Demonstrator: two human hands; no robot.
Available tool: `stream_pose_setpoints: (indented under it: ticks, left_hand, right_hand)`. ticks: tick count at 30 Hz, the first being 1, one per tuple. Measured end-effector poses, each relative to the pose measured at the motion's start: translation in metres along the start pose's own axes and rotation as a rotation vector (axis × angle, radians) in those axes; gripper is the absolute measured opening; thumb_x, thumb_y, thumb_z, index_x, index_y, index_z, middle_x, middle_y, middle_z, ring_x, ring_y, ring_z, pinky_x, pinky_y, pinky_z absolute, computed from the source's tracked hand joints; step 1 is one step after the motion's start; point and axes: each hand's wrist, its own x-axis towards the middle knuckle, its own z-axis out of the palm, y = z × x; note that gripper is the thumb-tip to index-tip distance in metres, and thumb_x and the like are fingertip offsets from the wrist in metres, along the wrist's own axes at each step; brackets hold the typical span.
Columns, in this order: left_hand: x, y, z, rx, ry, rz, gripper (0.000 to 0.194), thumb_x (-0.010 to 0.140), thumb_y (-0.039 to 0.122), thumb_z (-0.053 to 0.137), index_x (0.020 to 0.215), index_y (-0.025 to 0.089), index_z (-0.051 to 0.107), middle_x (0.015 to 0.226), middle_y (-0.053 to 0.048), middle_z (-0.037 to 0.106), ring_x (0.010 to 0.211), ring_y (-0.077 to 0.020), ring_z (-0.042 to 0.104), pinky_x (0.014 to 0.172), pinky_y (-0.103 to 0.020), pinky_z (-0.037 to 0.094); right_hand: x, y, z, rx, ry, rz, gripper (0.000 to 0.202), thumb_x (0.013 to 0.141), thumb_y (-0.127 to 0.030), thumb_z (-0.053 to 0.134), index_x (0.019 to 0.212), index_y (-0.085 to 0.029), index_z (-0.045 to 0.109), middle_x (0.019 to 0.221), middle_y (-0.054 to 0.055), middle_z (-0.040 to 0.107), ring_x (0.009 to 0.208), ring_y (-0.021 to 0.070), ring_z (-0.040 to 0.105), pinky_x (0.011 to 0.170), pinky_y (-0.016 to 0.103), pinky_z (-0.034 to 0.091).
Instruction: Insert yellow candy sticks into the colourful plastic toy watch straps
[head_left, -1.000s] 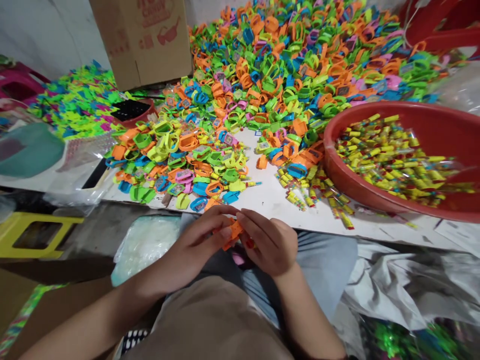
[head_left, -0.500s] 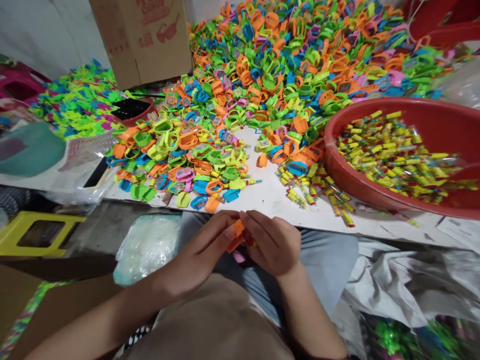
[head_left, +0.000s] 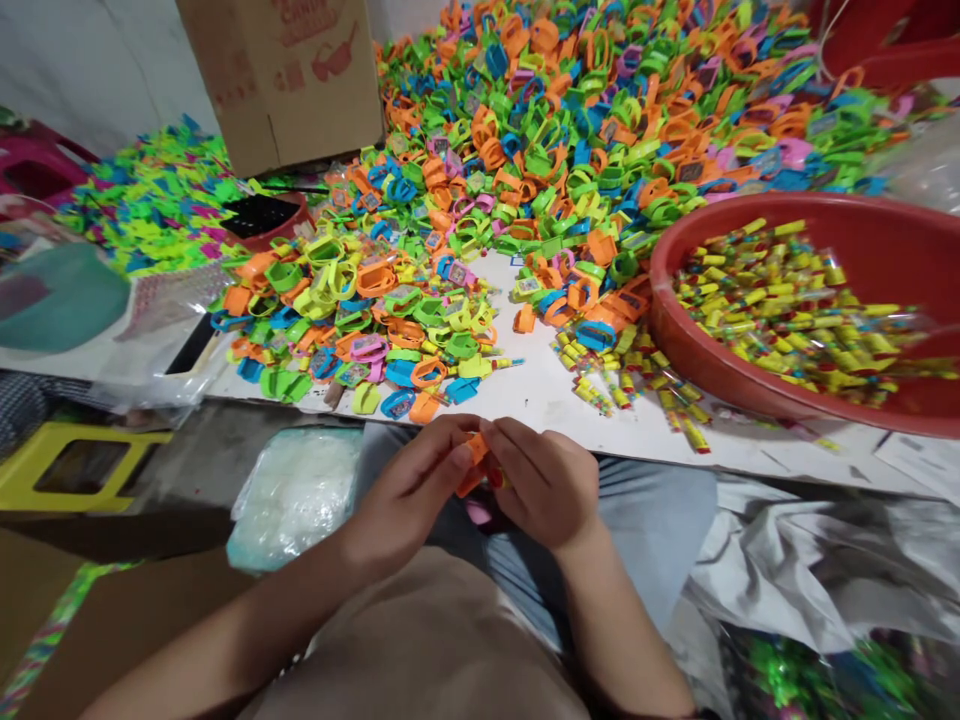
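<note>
An orange toy watch (head_left: 472,462) is held between both hands, just off the table's front edge above my lap. My left hand (head_left: 424,480) pinches it from the left, thumb on top. My right hand (head_left: 541,482) closes on its right side, with fingers bent over it. A bit of red and yellow (head_left: 496,478) shows under the right fingers, probably part of a small candy tube like those on the table; most of it is hidden. Nearest on the table lies a pile of colourful toy watches (head_left: 375,330), with several yellow-wrapped tubes (head_left: 611,375) to the right.
A red basin (head_left: 675,330) of yellow tubes stands at the right. A large heap of toy watches (head_left: 570,120) fills the back. A cardboard box (head_left: 300,110) stands behind, left of centre. A yellow stool (head_left: 30,470) and a plastic-wrapped pack (head_left: 296,490) are low at left.
Both hands stay together on the orange toy watch, with only slight shifts of the fingers. The left forearm has moved a little to the right. The table's contents look the same.
</note>
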Motion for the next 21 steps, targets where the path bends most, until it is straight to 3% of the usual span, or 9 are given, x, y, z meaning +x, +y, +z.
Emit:
stream_pose_setpoints:
  ticks: [5, 11, 16, 21]
  left_hand:
    - [0.0, -0.006, -0.003, -0.005, -0.008, -0.012, 0.041, 0.085, 0.055, 0.053, 0.103, 0.018, 0.063, 0.089, -0.004, 0.061, 0.082, -0.0166, 0.055, 0.075, -0.029, 0.046]
    - [0.002, -0.017, -0.007, -0.157, -0.006, -0.099, 0.038, 0.079, 0.053, 0.062, 0.093, 0.017, 0.065, 0.097, -0.006, 0.061, 0.087, -0.0178, 0.055, 0.079, -0.031, 0.046]
    - [0.006, -0.024, -0.015, -0.032, 0.054, 0.018, 0.038, 0.082, 0.052, 0.06, 0.069, 0.017, 0.058, 0.097, -0.008, 0.061, 0.094, -0.0196, 0.055, 0.087, -0.034, 0.044]
    - [0.008, -0.021, -0.02, -0.125, 0.112, 0.093, 0.024, 0.08, 0.04, 0.068, 0.079, 0.019, 0.055, 0.121, -0.006, 0.056, 0.114, -0.0208, 0.052, 0.098, -0.035, 0.041]
  right_hand:
    - [-0.005, -0.001, 0.007, -0.049, 0.001, -0.102, 0.03, 0.092, -0.011, 0.04, 0.113, -0.01, 0.062, 0.097, 0.012, 0.069, 0.077, 0.0177, 0.061, 0.057, 0.03, 0.041]
    - [-0.007, -0.003, 0.017, -0.044, -0.038, -0.13, 0.029, 0.092, -0.01, 0.04, 0.105, -0.008, 0.065, 0.095, 0.012, 0.07, 0.075, 0.0175, 0.061, 0.058, 0.03, 0.044]
    - [0.003, -0.001, 0.019, 0.195, -0.05, 0.097, 0.027, 0.093, -0.015, 0.043, 0.112, -0.015, 0.062, 0.09, 0.008, 0.068, 0.072, 0.0168, 0.061, 0.061, 0.028, 0.048]
    - [0.014, 0.001, 0.007, 0.557, -0.071, 0.309, 0.031, 0.091, -0.014, 0.053, 0.122, -0.017, 0.055, 0.101, 0.007, 0.063, 0.094, 0.0168, 0.06, 0.081, 0.027, 0.05]
